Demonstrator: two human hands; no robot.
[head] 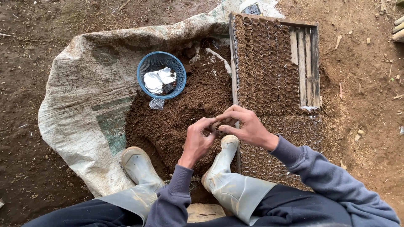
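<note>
We hold a small, soil-filled seedling pot (217, 125) between both hands, just above the heap of dark brown potting soil (181, 113) spread on the worn white woven sack (84, 109). Our left hand (198, 141) pinches its near side with curled fingers (207, 124), while our right hand (246, 126) wraps over the top, fingers clenched around it. To do this well, we judge the soil should be pressed evenly and firmly. The wooden slatted tray (309, 54) packed with rows of filled pots lies just beyond, and a round blue plastic basket (161, 75) holding crumpled white bags sits to the left.
</note>
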